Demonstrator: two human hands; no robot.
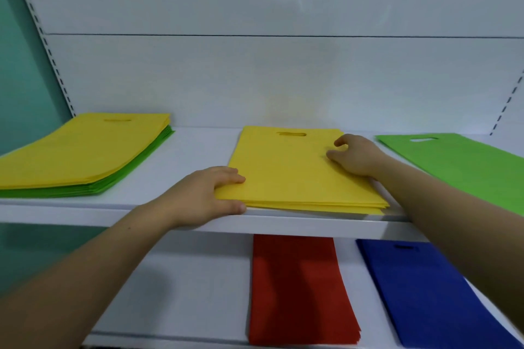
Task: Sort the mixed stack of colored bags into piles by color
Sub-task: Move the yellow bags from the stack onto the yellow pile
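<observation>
The upper shelf (198,150) carries three lots of bags. At 9 o'clock lies the mixed stack (85,150), yellow on top with green layers showing under it, so sorting is not finished. At 3 o'clock lies the green pile (459,161), and in the centre the yellow pile (283,167), well apart from both. On the lower shelf (198,292), towards 6 and 5 o'clock, lie the red pile (297,286) and the blue pile (425,292).

Both hands are on the yellow pile. The left hand (204,195) has its grip clamped on the near-left corner, fingers on top and thumb at the front edge. The right hand (357,156) rests on the right edge with bent fingers, its grip apart and holding nothing.

The step in hand looks like squaring up the yellow pile. Next, I judge, a hand must go to 9 o'clock and lift only the top yellow bag, which means separating one thin sheet from those below.
</observation>
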